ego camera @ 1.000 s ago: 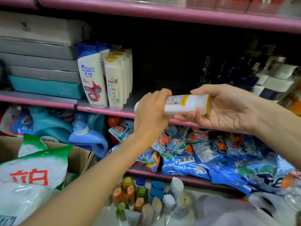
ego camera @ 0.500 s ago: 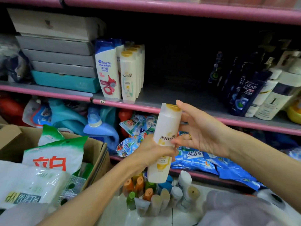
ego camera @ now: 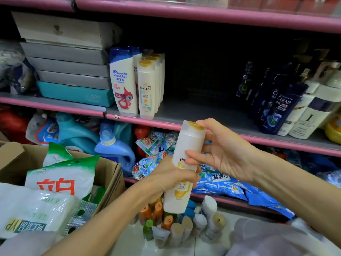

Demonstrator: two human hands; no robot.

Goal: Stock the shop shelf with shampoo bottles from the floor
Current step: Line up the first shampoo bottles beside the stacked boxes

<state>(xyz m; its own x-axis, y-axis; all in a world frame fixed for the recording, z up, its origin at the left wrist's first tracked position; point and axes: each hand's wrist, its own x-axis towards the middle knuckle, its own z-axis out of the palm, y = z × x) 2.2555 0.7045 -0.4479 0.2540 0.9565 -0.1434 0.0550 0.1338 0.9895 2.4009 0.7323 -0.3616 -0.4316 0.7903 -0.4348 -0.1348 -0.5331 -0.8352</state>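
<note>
Gripping the lower half of a white Pantene bottle (ego camera: 186, 163), the left hand (ego camera: 169, 180) has its fingers curled round the body from the left side, below the printed name. The right hand (ego camera: 223, 154) holds the same bottle higher up: its thumb lies across the front over the label, and its forefinger reaches up beside the gold cap, so both hands have hold of it together. The bottle stands nearly upright, cap tilted slightly to the right, in the air in front of the pink edge of the shelf (ego camera: 203, 115), with its cap about level with that edge and not yet on the grey board.

On that shelf a row of Pantene bottles (ego camera: 147, 87) stands upright just beside a Head & Shoulders bottle (ego camera: 123, 84), which is next to a stack of flat boxes (ego camera: 70, 60) (grey ones over a teal one). Well apart, at the right end, stand dark blue Clear bottles (ego camera: 280, 108) and white bottles (ego camera: 311, 115); the stretch of board between the two groups is bare.

Below the held bottle, a cluster of small bottles and tubes (ego camera: 177, 222) stands on the floor. A cardboard box (ego camera: 110, 174) at the left holds green and white bags, and blue sachets (ego camera: 230, 183) lie heaped on the lower shelf.
</note>
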